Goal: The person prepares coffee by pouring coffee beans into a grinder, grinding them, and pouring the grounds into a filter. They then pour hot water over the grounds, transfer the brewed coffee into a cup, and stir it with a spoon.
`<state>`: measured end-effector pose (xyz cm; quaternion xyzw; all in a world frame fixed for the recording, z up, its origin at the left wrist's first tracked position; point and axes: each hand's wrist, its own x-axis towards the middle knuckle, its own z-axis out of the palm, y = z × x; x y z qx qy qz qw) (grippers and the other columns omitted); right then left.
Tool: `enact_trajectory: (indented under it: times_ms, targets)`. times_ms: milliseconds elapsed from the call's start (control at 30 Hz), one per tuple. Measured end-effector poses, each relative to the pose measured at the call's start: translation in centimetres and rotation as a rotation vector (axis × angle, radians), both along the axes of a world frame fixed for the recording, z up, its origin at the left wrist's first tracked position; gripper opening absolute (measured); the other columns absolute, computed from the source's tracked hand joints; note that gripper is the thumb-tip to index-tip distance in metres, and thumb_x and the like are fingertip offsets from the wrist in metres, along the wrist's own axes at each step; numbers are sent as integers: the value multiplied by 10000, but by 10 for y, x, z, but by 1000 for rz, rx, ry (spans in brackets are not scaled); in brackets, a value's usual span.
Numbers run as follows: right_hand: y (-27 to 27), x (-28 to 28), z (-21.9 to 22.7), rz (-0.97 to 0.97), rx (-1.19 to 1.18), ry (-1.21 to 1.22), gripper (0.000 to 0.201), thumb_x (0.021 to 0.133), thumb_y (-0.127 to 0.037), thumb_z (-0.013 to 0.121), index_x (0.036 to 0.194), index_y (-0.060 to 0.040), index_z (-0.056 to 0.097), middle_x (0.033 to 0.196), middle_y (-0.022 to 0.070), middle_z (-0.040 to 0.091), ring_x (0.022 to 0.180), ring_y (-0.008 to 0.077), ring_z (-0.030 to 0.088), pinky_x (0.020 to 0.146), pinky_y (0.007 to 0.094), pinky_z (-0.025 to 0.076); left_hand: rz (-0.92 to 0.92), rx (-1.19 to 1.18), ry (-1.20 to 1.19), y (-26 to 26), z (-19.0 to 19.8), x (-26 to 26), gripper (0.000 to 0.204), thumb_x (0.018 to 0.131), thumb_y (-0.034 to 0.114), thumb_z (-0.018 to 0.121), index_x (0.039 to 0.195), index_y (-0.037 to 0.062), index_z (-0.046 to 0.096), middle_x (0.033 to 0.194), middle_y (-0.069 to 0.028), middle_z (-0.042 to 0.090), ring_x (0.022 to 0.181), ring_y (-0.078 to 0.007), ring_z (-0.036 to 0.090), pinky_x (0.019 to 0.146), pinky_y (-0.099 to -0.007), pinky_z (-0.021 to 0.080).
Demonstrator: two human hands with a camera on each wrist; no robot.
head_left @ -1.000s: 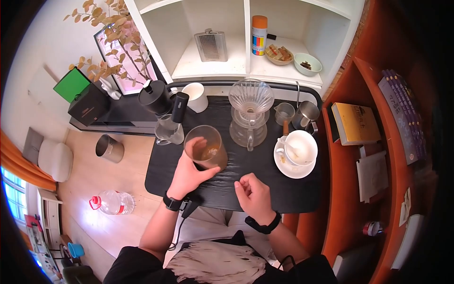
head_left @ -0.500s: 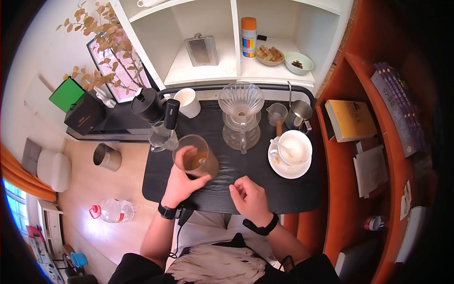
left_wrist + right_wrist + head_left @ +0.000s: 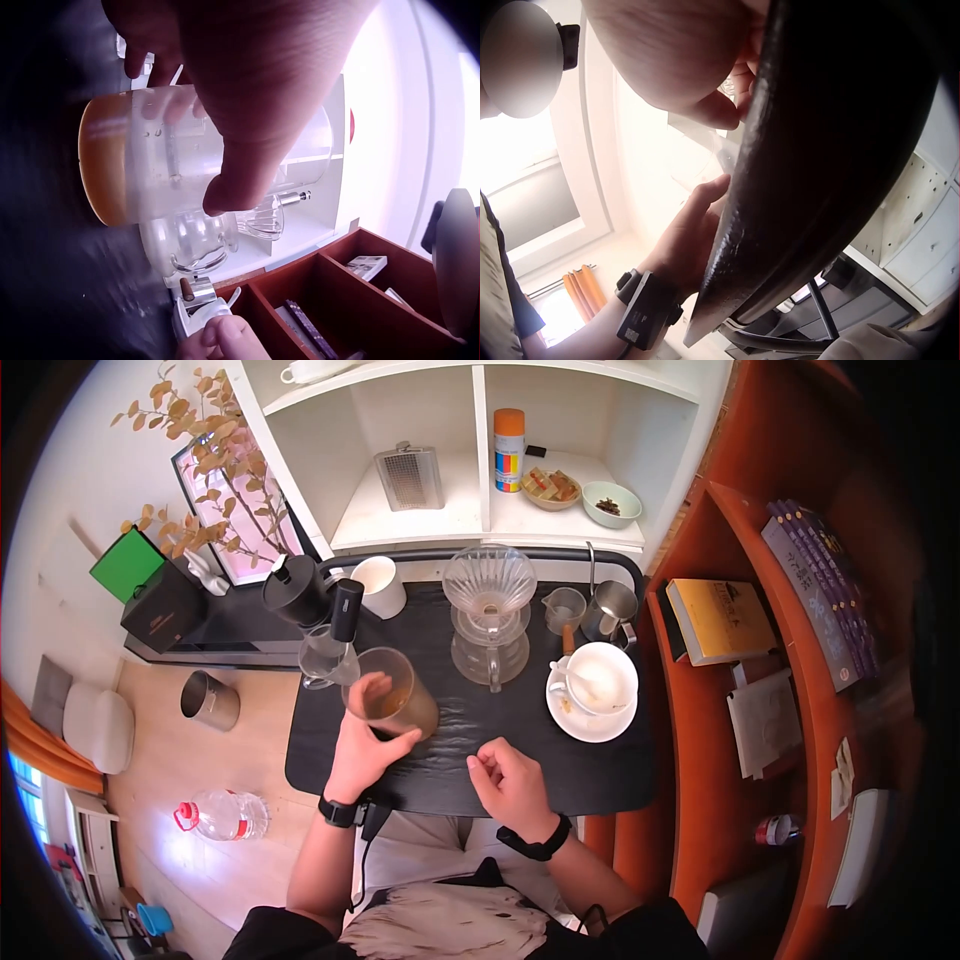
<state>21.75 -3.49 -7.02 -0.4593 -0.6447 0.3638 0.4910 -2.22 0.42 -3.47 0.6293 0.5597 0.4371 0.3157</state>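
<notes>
My left hand [image 3: 362,755] grips a tall clear glass [image 3: 418,712] with brown liquid at its bottom, thumb on the near side and fingers round the far side. In the left wrist view, the brown liquid [image 3: 105,157] fills the end close to the black tabletop. At the table's front edge my right hand [image 3: 510,785] rests with loosely curled fingers, holding nothing. Behind the glass are a glass pitcher [image 3: 327,655] and a black hand grinder [image 3: 292,592]. A ribbed clear dripper [image 3: 490,580] sits on a glass server [image 3: 490,658] at the table's middle.
On the right, a white cup [image 3: 600,675] stands on a saucer [image 3: 590,730], near a small glass jug [image 3: 563,610] and a metal pitcher [image 3: 609,612]. A white mug [image 3: 379,588] stands at the back. Red-brown shelves [image 3: 655,760] flank the table's right side.
The head view has shifted, so the table and everything on it appear lower and further left. My left hand keeps its grip on the glass; my right hand stays at the table edge.
</notes>
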Motion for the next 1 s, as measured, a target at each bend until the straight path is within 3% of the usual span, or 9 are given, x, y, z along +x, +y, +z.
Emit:
enact_trajectory:
  times_ms: [133,300,400,467,767,900,1000]
  targets:
    - [-1,-1,4,5,-12,-13,167,991,-106,735,919,-34,604,722,60,652,561,124,619,537,269,494,-95,-2,40,-5,2,0,937,722,119,925,1510,12,430,1456,-217,590,1407,-312,554,1172,-411,438]
    - [-1,-2,6,12,-18,12,168,994,-101,730,909,-30,604,726,59,653,562,116,616,531,261,487,-11,-13,24,-3,0,0,948,725,135,936,1513,13,425,1459,-205,585,1404,-310,555,1173,-401,435]
    - [1,-2,5,14,-4,1,167,993,-97,731,908,-29,604,726,60,651,563,116,615,529,263,486,-66,-1,55,-5,2,2,940,731,149,943,1508,11,433,1465,-196,573,1395,-301,562,1159,-396,447]
    - [1,-1,3,6,14,25,171,993,-69,726,893,-28,594,692,27,621,551,60,565,520,231,441,-62,-9,52,-4,-1,-1,948,736,136,934,1522,24,415,1470,-188,577,1407,-293,551,1170,-400,433]
    - [0,-1,4,-15,13,26,167,994,-67,725,894,-31,597,685,22,614,548,58,555,516,233,435,-103,-12,67,-3,4,10,955,742,115,923,1536,31,401,1472,-195,583,1417,-285,545,1180,-401,423]
    - [2,-2,5,-33,17,6,166,995,-68,724,894,-31,597,683,22,611,549,59,556,516,236,438,-77,12,54,-2,-1,13,966,739,117,928,1541,31,397,1478,-201,581,1426,-291,539,1174,-405,431]
    - [0,1,4,-24,-16,-13,171,991,-102,729,897,-35,602,715,61,646,553,133,615,527,273,483,-89,-3,45,-4,0,7,953,753,128,921,1543,32,398,1479,-204,579,1426,-297,538,1177,-407,425]
